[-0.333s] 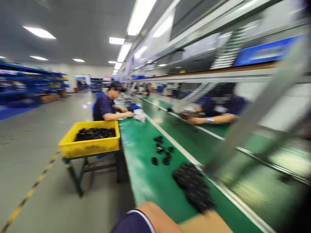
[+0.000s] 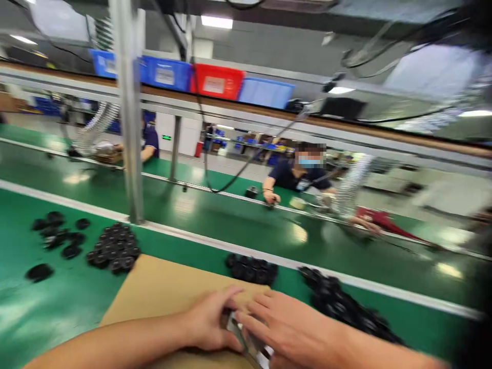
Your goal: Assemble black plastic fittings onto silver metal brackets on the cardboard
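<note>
Both hands meet over a tan board [image 2: 165,287] on the green bench. My left hand [image 2: 215,318] curls round the left side of a small metallic piece [image 2: 246,338]. My right hand [image 2: 277,318] lies over the same piece from the right, its fingers bent across the top. Much of the piece is hidden by the fingers, and blur hides its details. Beyond the board sits a row of black round parts [image 2: 251,269]. More black parts [image 2: 115,248] are packed together left of the board, and a long heap of them [image 2: 342,302] lies on the right.
Loose black parts [image 2: 54,236] lie at the left on the green bench [image 2: 23,307]. A metal post [image 2: 128,118] rises at the bench's far edge. Blue bins and a red bin [image 2: 217,82] stand on a shelf. A masked person [image 2: 292,171] works across the line.
The view has swung right and down, from the aisle and yellow crate to the bench ahead. Both hands and the metallic piece now show.
</note>
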### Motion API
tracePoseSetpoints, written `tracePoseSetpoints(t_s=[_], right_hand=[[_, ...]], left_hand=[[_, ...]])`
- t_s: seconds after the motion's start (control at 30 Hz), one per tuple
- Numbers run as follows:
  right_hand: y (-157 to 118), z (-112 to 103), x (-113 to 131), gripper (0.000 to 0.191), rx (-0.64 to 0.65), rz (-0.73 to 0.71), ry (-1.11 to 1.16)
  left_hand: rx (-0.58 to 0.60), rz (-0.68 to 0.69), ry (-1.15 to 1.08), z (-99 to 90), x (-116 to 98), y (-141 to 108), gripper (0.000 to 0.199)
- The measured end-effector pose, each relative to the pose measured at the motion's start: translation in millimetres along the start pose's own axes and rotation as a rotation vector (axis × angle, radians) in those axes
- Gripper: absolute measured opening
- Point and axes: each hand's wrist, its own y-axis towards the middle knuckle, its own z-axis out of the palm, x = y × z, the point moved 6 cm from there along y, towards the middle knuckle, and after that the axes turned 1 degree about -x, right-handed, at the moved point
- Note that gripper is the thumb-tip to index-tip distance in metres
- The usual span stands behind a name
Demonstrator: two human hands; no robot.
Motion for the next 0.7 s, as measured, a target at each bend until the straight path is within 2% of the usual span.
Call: tracePoseSetpoints(t_s=[0.03, 0.07, 0.17, 0.23, 0.4, 0.47, 0.53, 0.7], right_hand=[[-4, -5, 7, 0.017, 0.119, -0.179, -0.053], [-6, -12, 9, 0.016, 0.154, -0.302, -0.079], [2, -21, 5, 0.024, 0.153, -0.542, -0.112], [7, -14, 3, 0.026, 0.174, -0.647, -0.101], [12, 7, 5, 0.011, 0.295, -0.794, -0.057], [12, 11, 4, 0.025, 0.355, -0.769, -0.062], [11, 13, 4, 0.038, 0.395, -0.665, -0.047], [2, 15, 5, 0.034, 0.355, -0.287, 0.039]], left_hand=[[-0.003, 0.008, -0.011, -0.6, 3, -2, 0.123], [0.011, 0.026, -0.029, -1.2, 4, -4, 0.120], [0.079, 0.058, -0.094, 0.3, 0, -9, 0.113], [0.074, 0.039, -0.080, 1.4, -5, -10, 0.113], [0.042, 0.012, 0.048, 2.7, -17, -9, 0.114], [0.029, 0.017, 0.085, 1.7, -20, -9, 0.110], [0.021, 0.021, 0.105, 0.8, -21, -9, 0.109], [0.060, 0.030, 0.106, 2.5, -24, -10, 0.105]])
